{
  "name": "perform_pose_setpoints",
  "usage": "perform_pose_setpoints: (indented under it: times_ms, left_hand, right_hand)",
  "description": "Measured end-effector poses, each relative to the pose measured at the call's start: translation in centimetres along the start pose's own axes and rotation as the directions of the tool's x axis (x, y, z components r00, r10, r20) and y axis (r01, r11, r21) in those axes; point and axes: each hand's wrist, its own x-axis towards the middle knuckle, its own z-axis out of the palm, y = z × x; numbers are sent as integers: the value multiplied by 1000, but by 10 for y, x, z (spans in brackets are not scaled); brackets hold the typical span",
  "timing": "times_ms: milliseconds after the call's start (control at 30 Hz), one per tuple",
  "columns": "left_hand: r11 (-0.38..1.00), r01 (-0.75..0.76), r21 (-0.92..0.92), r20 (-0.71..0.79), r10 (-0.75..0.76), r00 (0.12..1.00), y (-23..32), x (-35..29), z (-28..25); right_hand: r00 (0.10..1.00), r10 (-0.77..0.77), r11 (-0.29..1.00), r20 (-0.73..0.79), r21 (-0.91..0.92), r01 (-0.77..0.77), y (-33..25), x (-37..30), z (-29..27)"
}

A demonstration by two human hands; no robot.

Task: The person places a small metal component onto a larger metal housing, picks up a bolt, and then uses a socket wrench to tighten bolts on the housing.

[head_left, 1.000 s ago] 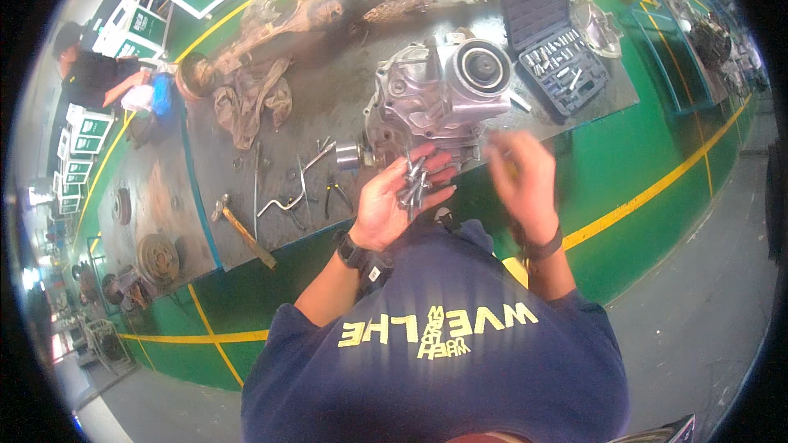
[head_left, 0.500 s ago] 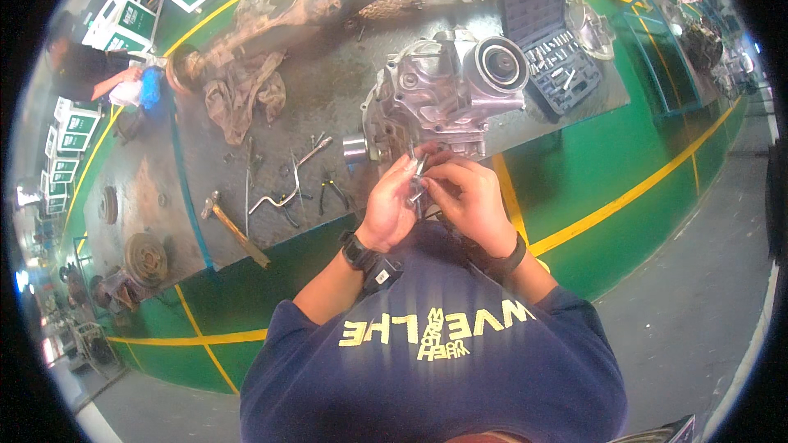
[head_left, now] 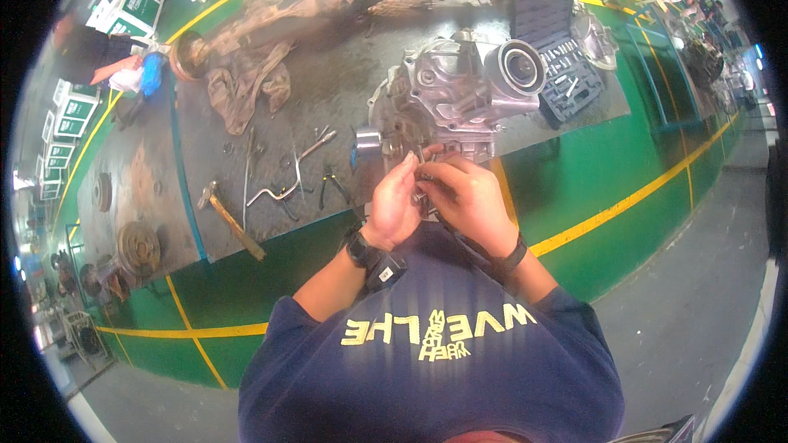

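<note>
The person's hands meet just off the workbench's near edge: the left hand is cupped around small metal bolts, mostly hidden by fingers, and the right hand bends bunched fingertips down to them; whether it grips one cannot be told. Just beyond, the metal casing sits on the dark workbench by its near edge, with a silver cylinder beside it. Toward the right end lies an open socket case. Left along the near edge lie pliers, a cranked wrench and a hammer; a crumpled rag lies farther in. Yellow lines cross the green floor; another person stands beyond the left end.
</note>
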Motion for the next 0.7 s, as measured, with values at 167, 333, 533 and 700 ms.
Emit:
perform_pose_setpoints:
  times_ms: [167,333,533,700]
  left_hand:
    - [1000,18,-21,-64,-19,998,-6,0,-5]
    - [1000,8,7,24,-8,1000,-10,7,-15]
    - [997,-68,-37,-48,67,997,-7,6,-23]
    - [996,-78,-44,-69,75,995,-3,3,-31]
  right_hand:
    - [991,106,960,84,252,-124,9,1,-9]
    - [830,554,625,-68,692,-360,41,12,-10]
    - [805,588,618,-81,688,-382,47,18,1]
    - [753,650,582,-99,702,-411,35,27,9]
